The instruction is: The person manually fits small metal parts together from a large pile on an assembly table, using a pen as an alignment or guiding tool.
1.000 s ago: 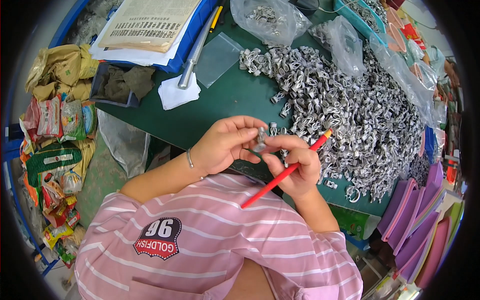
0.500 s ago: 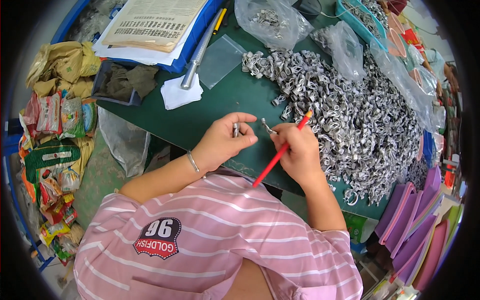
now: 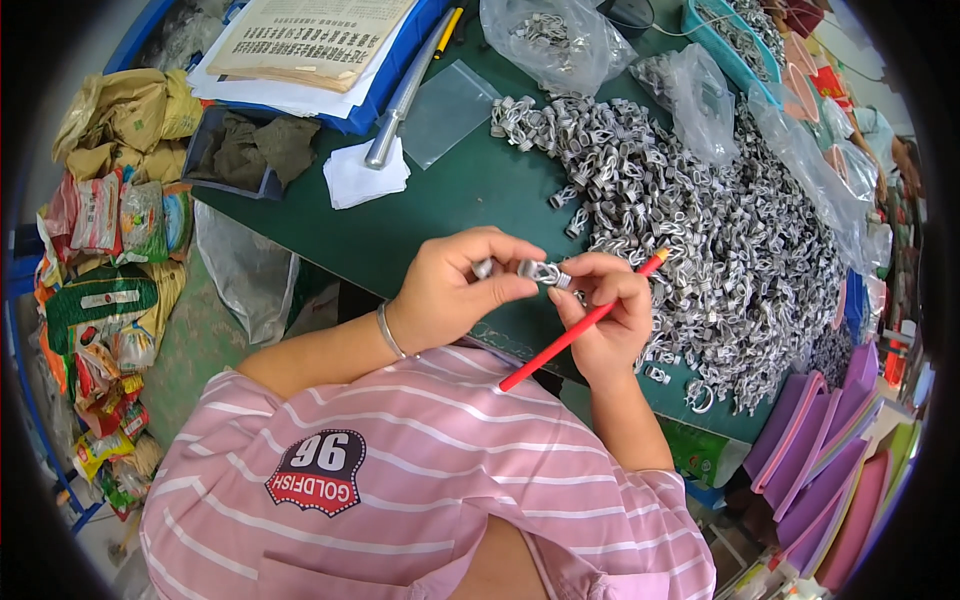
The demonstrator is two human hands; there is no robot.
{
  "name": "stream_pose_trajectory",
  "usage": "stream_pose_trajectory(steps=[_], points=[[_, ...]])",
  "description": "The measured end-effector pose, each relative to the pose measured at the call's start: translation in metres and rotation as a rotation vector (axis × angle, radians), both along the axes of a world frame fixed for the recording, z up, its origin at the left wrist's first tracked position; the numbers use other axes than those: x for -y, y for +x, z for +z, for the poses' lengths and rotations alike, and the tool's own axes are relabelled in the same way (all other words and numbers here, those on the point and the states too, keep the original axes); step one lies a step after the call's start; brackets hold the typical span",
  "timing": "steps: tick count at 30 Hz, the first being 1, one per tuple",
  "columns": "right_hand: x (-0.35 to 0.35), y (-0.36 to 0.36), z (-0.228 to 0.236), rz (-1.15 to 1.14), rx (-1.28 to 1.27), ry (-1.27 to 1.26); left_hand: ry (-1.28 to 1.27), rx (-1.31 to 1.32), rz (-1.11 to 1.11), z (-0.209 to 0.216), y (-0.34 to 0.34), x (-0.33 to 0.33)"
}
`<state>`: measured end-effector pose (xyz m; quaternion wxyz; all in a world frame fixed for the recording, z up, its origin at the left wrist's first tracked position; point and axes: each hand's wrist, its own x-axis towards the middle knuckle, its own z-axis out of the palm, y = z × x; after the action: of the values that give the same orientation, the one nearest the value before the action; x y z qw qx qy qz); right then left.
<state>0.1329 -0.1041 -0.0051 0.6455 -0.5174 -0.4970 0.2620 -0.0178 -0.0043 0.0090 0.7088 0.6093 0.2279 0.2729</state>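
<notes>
Between my two hands is a small silvery metal clasp-like piece (image 3: 543, 272), pinched at one end by each hand's fingertips. My left hand (image 3: 463, 275) has its thumb and index finger on it, and a second small metal piece (image 3: 484, 268) is tucked in its curled fingers. My right hand (image 3: 610, 315) grips the other end of the clasp-like piece, with a red pencil (image 3: 555, 358) lying slantwise through its fingers. A big heap of similar metal pieces (image 3: 700, 240) spreads over the green table (image 3: 330, 235) just right of my hands.
Clear bags of metal pieces (image 3: 555, 45) and a teal basket (image 3: 735, 45) stand beyond the heap. At the far left are a blue tray with papers (image 3: 300, 60), a metal rod (image 3: 395, 120), white paper slips (image 3: 365, 180) and a bin with dark cloth (image 3: 240, 155). Purple foam sheets (image 3: 810, 430) stand right.
My hands have come together. The clasp-like piece from my right hand now reaches my left fingertips, and the red pencil has shifted slightly right and down.
</notes>
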Motion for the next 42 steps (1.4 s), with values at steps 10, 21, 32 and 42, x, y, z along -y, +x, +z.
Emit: stream_pose_trajectory(steps=[10, 21, 32, 42], points=[[-0.015, 0.019, 0.023, -0.147, 0.356, -0.058, -0.780, 0.124, -0.075, -0.014, 0.000, 0.000], [-0.033, 0.019, 0.029, 0.086, 1.387, -0.438, -0.844, 0.072, 0.060, -0.018, -0.003, -0.004], [-0.034, 0.014, 0.029, 0.123, -0.266, -0.410, -0.537, -0.101, 0.023, -0.014, 0.004, 0.000], [-0.011, 0.003, 0.001, 0.181, -0.335, -0.158, 0.091, 0.146, 0.040, -0.010, 0.001, 0.004]])
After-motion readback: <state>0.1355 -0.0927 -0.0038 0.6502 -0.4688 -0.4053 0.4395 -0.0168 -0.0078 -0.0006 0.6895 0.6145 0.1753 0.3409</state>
